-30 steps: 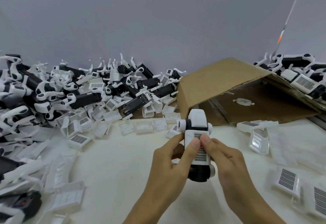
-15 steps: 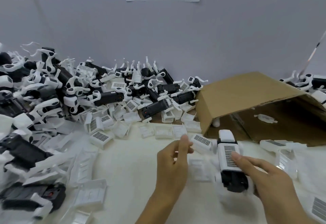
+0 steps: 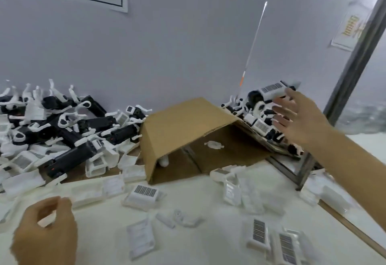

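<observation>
Since half a second ago my right hand (image 3: 298, 118) has swung from the middle of the bench (image 3: 208, 244) out to its far right corner, and the assembled unit (image 3: 271, 89) has left my grip. The right fingers (image 3: 282, 110) are spread and straight, holding nothing. The unit, white with a grid label and a black end, sits just beyond the fingertips, above the finished pile (image 3: 259, 127) that rests on the raised flap of the cardboard box (image 3: 188, 122). I cannot tell whether it touches the pile yet.

My left hand (image 3: 46, 229) hangs at the near left edge with its fingers loosely curled toward the thumb. The blur hides whether a small piece is caught between them.

I judge this to be the drop-off of a finished unit. Next I need to bring the right hand back to the middle of the bench and pick up fresh parts: a white labelled cover (image 3: 144, 193) lies close by, and the unfinished black bodies (image 3: 69, 160) are heaped along the far left edge. The covers lie scattered and overlapping, so each pick needs care to lift only one.
</observation>
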`<state>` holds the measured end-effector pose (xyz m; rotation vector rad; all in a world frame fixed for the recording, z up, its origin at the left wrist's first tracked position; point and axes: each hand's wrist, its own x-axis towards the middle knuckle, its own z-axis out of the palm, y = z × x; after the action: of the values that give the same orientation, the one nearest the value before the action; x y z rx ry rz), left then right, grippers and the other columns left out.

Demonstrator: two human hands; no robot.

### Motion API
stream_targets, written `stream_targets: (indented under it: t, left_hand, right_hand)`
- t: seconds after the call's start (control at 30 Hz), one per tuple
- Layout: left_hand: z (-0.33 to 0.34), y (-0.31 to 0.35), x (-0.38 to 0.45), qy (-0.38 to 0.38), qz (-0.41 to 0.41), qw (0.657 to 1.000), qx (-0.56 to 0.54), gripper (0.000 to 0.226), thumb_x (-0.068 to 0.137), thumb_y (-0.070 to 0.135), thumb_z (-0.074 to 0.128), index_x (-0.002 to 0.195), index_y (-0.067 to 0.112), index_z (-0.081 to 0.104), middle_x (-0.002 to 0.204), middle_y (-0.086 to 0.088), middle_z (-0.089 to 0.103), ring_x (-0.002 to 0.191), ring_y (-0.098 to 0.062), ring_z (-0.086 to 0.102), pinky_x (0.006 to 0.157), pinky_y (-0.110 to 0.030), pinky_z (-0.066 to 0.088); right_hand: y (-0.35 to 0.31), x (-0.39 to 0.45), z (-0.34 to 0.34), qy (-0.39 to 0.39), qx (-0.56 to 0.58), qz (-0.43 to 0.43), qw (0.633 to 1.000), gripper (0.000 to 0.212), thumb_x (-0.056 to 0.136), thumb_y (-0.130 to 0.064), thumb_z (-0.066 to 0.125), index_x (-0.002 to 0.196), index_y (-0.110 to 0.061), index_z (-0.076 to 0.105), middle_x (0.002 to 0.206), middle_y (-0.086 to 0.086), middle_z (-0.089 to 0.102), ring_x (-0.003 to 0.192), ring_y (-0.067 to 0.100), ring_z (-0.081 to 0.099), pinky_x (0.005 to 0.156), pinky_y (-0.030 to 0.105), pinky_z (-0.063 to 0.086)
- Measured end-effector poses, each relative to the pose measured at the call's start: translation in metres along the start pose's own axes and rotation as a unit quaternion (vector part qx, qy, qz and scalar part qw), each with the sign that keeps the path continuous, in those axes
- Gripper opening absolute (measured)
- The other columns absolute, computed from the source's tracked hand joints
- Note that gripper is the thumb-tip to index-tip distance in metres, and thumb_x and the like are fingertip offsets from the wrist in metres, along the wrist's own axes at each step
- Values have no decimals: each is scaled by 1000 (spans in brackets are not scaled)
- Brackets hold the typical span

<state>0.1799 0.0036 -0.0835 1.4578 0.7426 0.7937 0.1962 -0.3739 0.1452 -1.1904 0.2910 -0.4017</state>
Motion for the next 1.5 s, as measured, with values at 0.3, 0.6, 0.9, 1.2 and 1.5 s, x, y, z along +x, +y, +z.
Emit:
stream_targets:
  t: [0.3, 0.6, 0.9, 1.2, 1.5]
  left_hand:
    - [29, 24, 74, -126, 292, 900, 297, 53, 84, 7, 47, 136, -2, 56, 137, -27, 56, 132, -48, 42, 112, -58, 33]
    - [22, 46, 90, -141, 277, 770, 557, 69, 84, 30, 78, 143, 9, 48, 137, -13, 55, 128, -37, 45, 103, -47, 38]
    - [-15, 28, -21, -126, 625, 746, 196, 47, 75, -18, 74, 117, 5, 70, 117, -14, 61, 114, -31, 55, 100, -34, 46]
    - [-36, 28, -88, -57, 673, 712, 189, 53, 76, 6, 82, 124, 22, 67, 119, -9, 47, 123, -26, 42, 112, -32, 39]
    - [-37, 44, -123, -65, 282, 950, -112, 16, 79, 36, 63, 69, 24, 61, 71, -11, 64, 70, -16, 58, 69, -14, 45]
  right_hand:
    - [147, -68, 4, -140, -106, 141, 974, 30, 95, -19, 62, 72, -7, 77, 89, 19, 77, 80, 26, 77, 63, 32, 58]
    - [226, -131, 46, -244, -122, 177, 946, 38, 91, -2, 66, 54, -3, 73, 70, 24, 73, 58, 24, 71, 62, 35, 52]
    - [220, -136, 49, -280, -94, 129, 947, 55, 61, -54, 65, 82, -4, 76, 78, 16, 75, 68, 28, 72, 53, 38, 52]
    - [200, -148, 43, -395, -36, 209, 894, 78, 23, -73, 91, 87, -28, 82, 93, 16, 77, 83, 31, 75, 55, 40, 58]
    - [199, -148, 29, -357, -80, -36, 930, 59, 49, -29, 83, 106, -41, 72, 107, -5, 75, 99, 15, 72, 78, 24, 56]
